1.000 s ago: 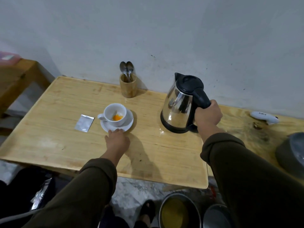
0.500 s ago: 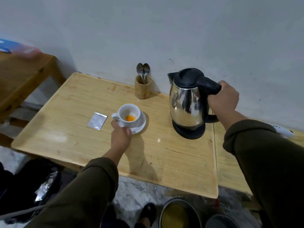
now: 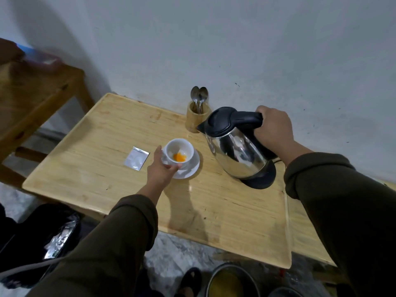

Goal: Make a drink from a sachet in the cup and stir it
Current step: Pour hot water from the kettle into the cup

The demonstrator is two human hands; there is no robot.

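A white cup with orange powder in its bottom stands on a white saucer on the wooden table. My left hand grips the cup's near side. My right hand holds the black handle of a steel kettle, which is tilted with its spout toward the cup, lifted partly off its black base. No water shows in the cup. An empty silver sachet lies flat to the left of the cup.
A wooden holder with two spoons stands at the wall behind the cup. A second wooden table is at the left. Two pots sit on the floor below the table's front edge.
My right hand has lifted and tilted the kettle toward the cup. My left hand has moved from the saucer's edge onto the cup. The view has shifted.
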